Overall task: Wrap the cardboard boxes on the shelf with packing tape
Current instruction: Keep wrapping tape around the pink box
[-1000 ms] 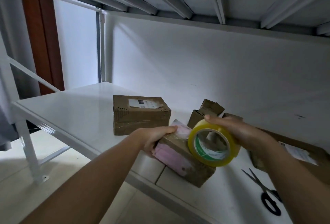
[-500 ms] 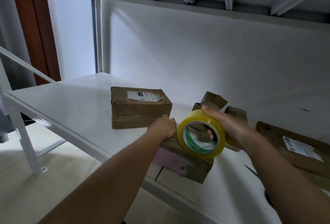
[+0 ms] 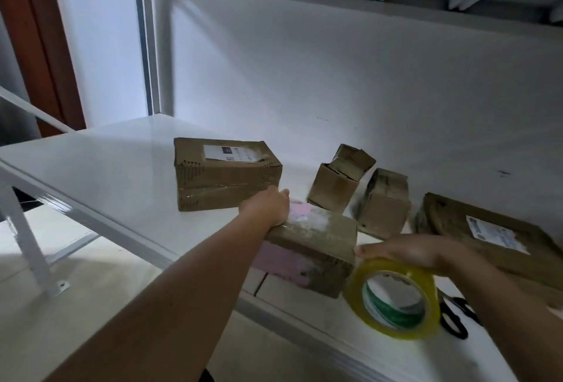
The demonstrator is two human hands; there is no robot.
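On shelf (image 3: 91,162), left hand (image 3: 268,206) gripping box (image 3: 316,247), right hand (image 3: 408,250) holding tape (image 3: 393,299)

On the shelf (image 3: 100,165), one box (image 3: 316,247) is sitting at the front edge, its near corner overhanging the edge. The left hand (image 3: 268,208) is resting on that box's left end, while the right hand (image 3: 411,250) is holding the tape roll (image 3: 393,299) just to the box's right. Behind and to the left, a larger box (image 3: 225,174) is lying near the left hand. Two small boxes (image 3: 338,180) (image 3: 385,202) are standing side by side behind the front box. A flat box (image 3: 487,232) is lying at the far right, behind the right hand. Scissors (image 3: 454,314) are lying just right of the tape roll.
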